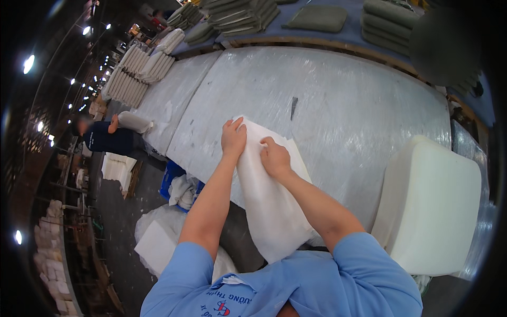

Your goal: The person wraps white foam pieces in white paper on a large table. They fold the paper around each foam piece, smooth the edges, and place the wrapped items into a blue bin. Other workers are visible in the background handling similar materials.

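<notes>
Left hand (233,138): fingers pressed together and curled over the far left corner of the white cloth cover (272,206), thumb side pinching the fabric edge. Right hand (274,157): fingers bent and closed on a fold of the same cover, just beside the left hand; the two hands are near each other but not touching.

White cloth cover: lies across the near edge of the work table (338,105), its far end flat on the table top and its near end hanging off the edge toward the person's blue shirt (296,285). The cover looks doubled, with a second layer showing along its right side.

Work table: top wrapped in clear plastic film. A small dark tool (294,107) lies on the film beyond the hands, well apart from them; its kind cannot be told.

White foam cushion (430,206): thick, rounded block at the near right corner of the table, to the right of the right forearm, apart from the cover.

Green cushions (388,24): stacked along the far edge on a second surface. White cushions (138,71) stand in rows at the far left. A second person in dark clothing (108,138) stands left of the table.
</notes>
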### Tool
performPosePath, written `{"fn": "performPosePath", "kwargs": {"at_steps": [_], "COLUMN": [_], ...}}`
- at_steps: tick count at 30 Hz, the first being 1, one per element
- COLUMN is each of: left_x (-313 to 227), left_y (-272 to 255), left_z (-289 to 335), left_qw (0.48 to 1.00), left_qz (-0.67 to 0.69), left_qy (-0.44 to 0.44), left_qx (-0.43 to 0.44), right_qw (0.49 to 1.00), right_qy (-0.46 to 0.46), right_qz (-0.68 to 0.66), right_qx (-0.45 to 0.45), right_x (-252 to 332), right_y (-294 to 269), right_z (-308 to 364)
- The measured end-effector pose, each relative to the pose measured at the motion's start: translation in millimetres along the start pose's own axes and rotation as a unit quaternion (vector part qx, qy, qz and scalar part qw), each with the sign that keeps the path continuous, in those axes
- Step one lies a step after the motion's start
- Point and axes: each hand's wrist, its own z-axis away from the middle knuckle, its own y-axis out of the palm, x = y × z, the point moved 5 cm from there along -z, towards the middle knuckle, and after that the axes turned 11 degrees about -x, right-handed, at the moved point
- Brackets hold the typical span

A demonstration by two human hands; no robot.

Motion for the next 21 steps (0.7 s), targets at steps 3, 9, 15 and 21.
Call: {"fn": "performPosePath", "kwargs": {"at_steps": [3,9,15,21], "left_x": [-6.9,-10.4,-5.6,-5.6], "left_y": [0.7,4.2,-0.8,2.1], "left_z": [-3.7,4.3,0.5,4.6], "left_qw": [1.0,1.0,1.0,0.999], "left_qz": [0.005,-0.003,0.007,0.006], "left_qy": [-0.004,-0.029,-0.018,-0.022], "left_qx": [0.0,-0.008,-0.022,-0.034], "right_qw": [0.997,0.987,1.0,0.994], "right_qy": [0.045,-0.105,-0.004,-0.049], "right_qz": [0.044,-0.094,0.012,-0.095], "right_qx": [0.038,-0.073,-0.028,-0.017], "right_x": [-35.0,30.9,-29.0,33.5], "right_y": [-12.8,-43.3,-38.2,-73.6], "right_z": [-0.9,60.5,54.4,88.8]}}
